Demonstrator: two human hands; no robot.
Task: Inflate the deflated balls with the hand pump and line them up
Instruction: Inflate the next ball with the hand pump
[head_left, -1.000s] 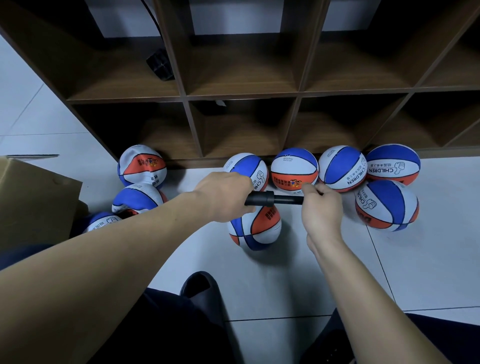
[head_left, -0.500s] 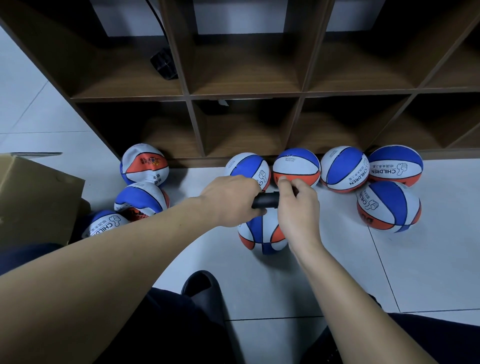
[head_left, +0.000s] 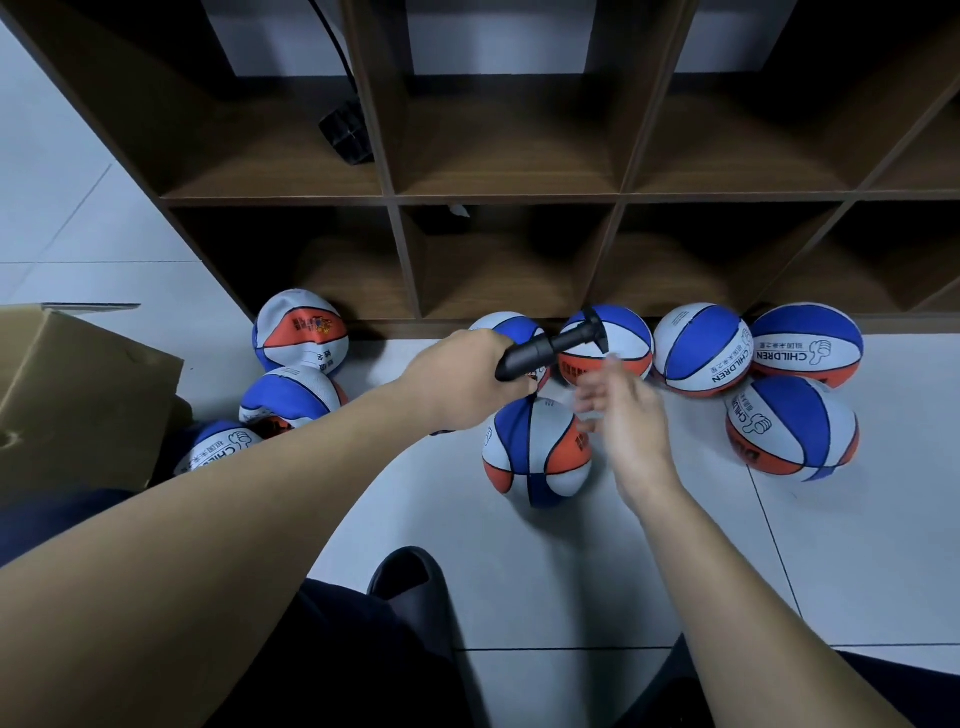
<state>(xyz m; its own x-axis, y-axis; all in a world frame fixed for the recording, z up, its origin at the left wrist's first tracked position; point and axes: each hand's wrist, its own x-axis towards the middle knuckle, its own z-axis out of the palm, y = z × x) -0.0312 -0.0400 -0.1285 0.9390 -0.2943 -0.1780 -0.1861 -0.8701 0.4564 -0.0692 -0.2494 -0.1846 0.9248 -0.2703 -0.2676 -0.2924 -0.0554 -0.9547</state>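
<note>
The hand pump (head_left: 550, 348) is gripped by its barrel in the left hand (head_left: 462, 382), its T-handle now released and pushed in. Half a second ago that handle was held by the right hand (head_left: 621, 415); that hand is now seen blurred, fingers loosely spread and empty, just below the handle. The ball (head_left: 537, 452) being filled is seen directly under both hands, round and firm-looking. Pumping appears finished for this ball, which may next be lined up with the row of balls (head_left: 701, 351) beyond the right hand.
</note>
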